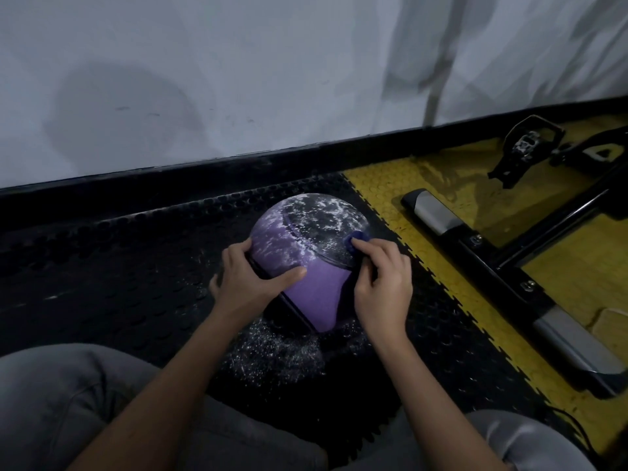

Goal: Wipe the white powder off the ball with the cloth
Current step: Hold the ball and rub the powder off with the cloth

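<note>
The ball [316,297] sits on the mat [102,266] btwn my hands. L hand [251,283] grips its left side; R hand [382,287] pinches the blue cloth [357,237] against its right. Leftover powder [306,215] covers the far top, nearest R hand.

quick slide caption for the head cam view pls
Left hand grips the powder-dusted purple ball on a black studded mat while the right hand holds a blue cloth against its side
</note>
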Action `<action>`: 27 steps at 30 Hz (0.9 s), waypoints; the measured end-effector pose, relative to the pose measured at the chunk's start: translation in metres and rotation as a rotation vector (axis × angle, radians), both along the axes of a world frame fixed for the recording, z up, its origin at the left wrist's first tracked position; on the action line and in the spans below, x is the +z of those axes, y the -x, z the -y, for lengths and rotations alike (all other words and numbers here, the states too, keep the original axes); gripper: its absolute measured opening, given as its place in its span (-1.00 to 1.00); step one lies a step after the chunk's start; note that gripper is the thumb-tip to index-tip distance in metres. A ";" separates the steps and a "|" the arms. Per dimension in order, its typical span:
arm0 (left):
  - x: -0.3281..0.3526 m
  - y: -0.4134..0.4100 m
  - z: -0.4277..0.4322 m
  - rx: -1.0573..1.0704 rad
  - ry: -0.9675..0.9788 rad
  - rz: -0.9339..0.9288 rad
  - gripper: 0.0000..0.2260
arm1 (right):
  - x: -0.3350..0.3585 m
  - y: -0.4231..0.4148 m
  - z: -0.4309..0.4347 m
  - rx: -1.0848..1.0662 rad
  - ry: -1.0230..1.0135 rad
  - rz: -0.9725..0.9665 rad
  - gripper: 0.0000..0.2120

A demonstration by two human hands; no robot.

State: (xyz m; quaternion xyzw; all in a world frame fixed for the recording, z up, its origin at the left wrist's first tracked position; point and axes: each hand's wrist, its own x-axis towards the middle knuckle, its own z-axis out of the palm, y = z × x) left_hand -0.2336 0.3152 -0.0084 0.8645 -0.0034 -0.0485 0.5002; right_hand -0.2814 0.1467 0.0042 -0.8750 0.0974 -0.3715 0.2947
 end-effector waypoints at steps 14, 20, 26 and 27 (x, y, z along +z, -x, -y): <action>0.008 -0.003 -0.001 0.054 0.106 -0.168 0.19 | 0.008 -0.018 0.018 0.163 0.042 -0.119 -0.72; 0.009 -0.004 0.002 0.089 0.089 -0.163 0.22 | 0.004 -0.002 -0.012 0.192 0.235 -0.065 -0.73; 0.009 -0.003 0.000 0.093 0.091 -0.176 0.23 | 0.008 -0.019 0.014 0.118 0.112 -0.136 -0.69; 0.010 -0.003 0.001 0.088 0.088 -0.172 0.22 | 0.008 -0.022 0.020 0.082 0.059 -0.154 -0.68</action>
